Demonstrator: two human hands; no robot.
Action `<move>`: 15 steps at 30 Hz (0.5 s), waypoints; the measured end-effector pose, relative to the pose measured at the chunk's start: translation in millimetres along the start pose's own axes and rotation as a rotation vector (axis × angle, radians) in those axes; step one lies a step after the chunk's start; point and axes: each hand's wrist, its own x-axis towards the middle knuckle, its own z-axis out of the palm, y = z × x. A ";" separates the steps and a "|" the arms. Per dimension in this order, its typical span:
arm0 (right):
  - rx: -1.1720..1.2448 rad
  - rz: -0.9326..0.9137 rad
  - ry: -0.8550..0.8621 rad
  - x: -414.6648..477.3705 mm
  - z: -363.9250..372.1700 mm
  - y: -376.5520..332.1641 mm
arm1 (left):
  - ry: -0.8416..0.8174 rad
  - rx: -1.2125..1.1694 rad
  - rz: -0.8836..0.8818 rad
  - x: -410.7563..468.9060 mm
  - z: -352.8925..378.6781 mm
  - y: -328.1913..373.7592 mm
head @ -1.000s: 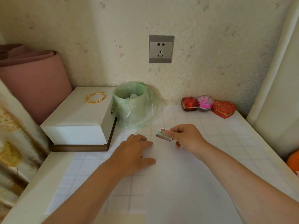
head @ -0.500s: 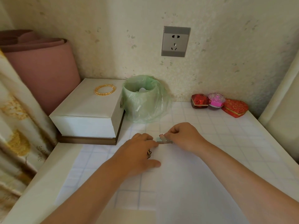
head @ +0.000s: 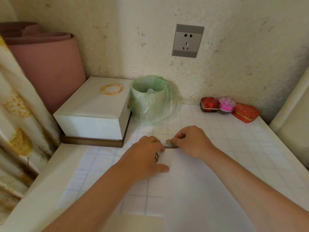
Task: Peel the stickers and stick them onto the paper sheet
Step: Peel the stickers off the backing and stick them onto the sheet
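right hand [head: 192, 141]: your thumb and forefinger pinch the sticker piece [head: 170, 145], low over the paper sheet [head: 192, 190] between both hands, likely for peeling. left hand [head: 145, 158]: flat on the sheet, seemingly to pin it, touching the piece's near end.

The left hand [head: 143, 158] lay flat on the paper sheet [head: 192, 190], its fingertips meeting a small sticker strip [head: 169, 144] pinched by the right hand [head: 192, 141] just to its right. A cartoon sticker [head: 157, 157] showed on the sheet beside the left thumb. Farther left stood a white box [head: 93, 111] bearing a gold bangle [head: 111, 89], with a green-lined bin [head: 150, 101] touching its right side.
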 end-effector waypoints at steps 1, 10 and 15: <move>-0.018 -0.003 0.004 -0.5 0.3 0.0 | 0.000 0.020 0.013 -0.3 0.1 0.4; -0.154 -0.020 0.031 -5.0 -0.8 -4.6 | -0.098 0.229 0.127 -0.4 2.4 2.1; -0.346 -0.032 0.118 -10.6 -4.2 -8.6 | -0.069 0.234 0.104 3.0 2.0 7.3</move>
